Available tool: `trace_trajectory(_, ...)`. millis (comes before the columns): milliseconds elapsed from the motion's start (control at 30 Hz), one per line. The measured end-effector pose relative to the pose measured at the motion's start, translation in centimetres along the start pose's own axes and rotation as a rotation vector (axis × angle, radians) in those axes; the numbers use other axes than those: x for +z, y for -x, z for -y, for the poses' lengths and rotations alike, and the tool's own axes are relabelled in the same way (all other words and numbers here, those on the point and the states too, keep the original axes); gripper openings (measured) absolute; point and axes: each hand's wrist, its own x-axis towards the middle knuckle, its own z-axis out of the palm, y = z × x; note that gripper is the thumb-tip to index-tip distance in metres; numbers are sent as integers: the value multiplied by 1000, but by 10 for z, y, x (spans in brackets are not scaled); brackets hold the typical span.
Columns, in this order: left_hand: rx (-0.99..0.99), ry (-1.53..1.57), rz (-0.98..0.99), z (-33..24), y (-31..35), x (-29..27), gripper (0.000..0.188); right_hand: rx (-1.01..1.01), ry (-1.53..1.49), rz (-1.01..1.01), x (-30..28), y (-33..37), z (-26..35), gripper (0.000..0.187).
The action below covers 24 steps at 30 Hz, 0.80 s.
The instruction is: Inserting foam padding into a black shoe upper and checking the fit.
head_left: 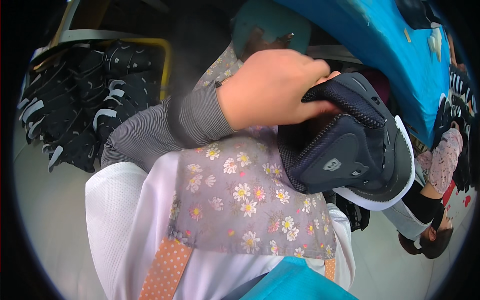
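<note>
My left hand (275,87), in a grey striped sleeve, reaches across from the left above my lap. Its fingers close around the padded collar of a black shoe upper (330,160), with one finger or the thumb inside the opening. The upper is tilted on its side, its toe end toward the right. A pale shield-shaped badge sits on its side, and a white edge (407,155) curves round its lower rim. Of my right hand nothing shows; the upper may hide it.
A yellow-framed rack (166,65) at left holds a pile of black uppers (85,100). A blue-covered table (380,50) runs along the upper right. Another person (430,210) is at work at far right beside more black pieces. A flowered grey apron (240,200) covers my lap.
</note>
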Motion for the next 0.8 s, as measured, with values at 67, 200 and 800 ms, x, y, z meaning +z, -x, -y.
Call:
trace_trajectory(67,196,183,-408,3,-4,2,42,-6,21,-16,1,-1,0,24)
trace_trajectory(200,185,292,-433,0,-6,11,47,2,34,-48,2,-3,0,24)
trace_trajectory(800,173,841,-240,26,-15,-16,45,19,26,-214,18,-12,5,25)
